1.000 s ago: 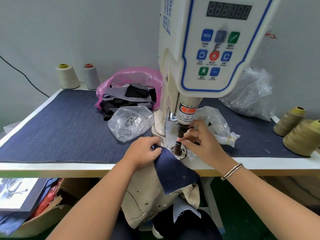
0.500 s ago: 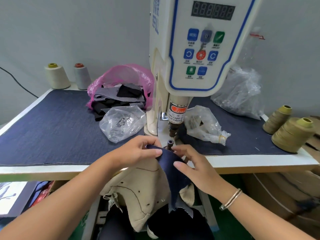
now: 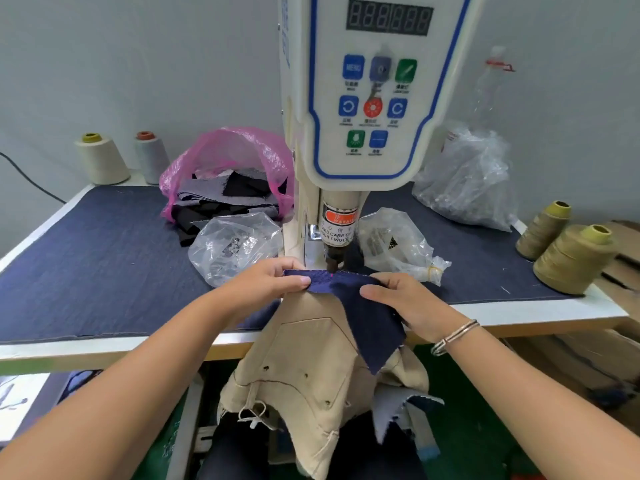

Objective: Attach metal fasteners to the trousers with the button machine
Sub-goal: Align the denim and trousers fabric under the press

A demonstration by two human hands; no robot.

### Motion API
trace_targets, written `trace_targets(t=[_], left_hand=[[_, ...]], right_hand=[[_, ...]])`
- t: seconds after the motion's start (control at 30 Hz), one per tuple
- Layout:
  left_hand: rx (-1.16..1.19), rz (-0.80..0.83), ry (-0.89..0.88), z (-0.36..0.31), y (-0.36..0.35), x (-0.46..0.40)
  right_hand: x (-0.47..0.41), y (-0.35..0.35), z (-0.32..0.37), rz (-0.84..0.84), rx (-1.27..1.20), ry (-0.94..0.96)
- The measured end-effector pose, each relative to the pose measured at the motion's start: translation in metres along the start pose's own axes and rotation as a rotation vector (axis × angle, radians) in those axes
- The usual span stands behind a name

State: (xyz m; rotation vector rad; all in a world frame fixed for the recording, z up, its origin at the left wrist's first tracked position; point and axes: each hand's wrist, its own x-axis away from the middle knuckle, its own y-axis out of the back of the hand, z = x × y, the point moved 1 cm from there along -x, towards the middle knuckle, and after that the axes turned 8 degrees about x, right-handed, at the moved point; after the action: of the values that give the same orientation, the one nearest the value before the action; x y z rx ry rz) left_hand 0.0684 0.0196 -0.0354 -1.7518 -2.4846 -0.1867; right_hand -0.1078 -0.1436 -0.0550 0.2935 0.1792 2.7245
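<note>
Head view: since a moment ago the right hand (image 3: pixel 412 303) has left the punch (image 3: pixel 334 259), and with the left hand (image 3: pixel 266 282) it now pinches the navy denim piece (image 3: pixel 367 313) taut beneath it, apparently ready for pressing.

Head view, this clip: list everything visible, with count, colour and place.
button machine: one, white with blue trim, centre of table
table: one, white edged, navy cloth cover
navy fabric piece: one, under the machine's punch
beige trousers: one, hanging off the front edge
thread cones: two pale, back left; two olive, right
pink bag of scraps: one, behind left
clear bags: three, around the machine
bracelet: one, silver, right wrist
hands: left and right, both pinching the navy fabric piece
</note>
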Motion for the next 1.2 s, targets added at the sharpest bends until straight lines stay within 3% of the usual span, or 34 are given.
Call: trace_targets(t=[0.23, 0.53, 1.2], left_hand=[[0.166, -0.023, -0.002, 0.011, -0.004, -0.007], [0.378, -0.043, -0.053, 0.019, -0.006, -0.016], [0.448, 0.005, -0.112, 0.030, -0.005, -0.019]], right_hand=[[-0.007, 0.013, -0.009, 0.093, -0.067, -0.033], [-0.012, 0.016, -0.010, 0.015, -0.080, 0.007], [-0.010, 0.015, -0.011, 0.010, -0.073, 0.008]])
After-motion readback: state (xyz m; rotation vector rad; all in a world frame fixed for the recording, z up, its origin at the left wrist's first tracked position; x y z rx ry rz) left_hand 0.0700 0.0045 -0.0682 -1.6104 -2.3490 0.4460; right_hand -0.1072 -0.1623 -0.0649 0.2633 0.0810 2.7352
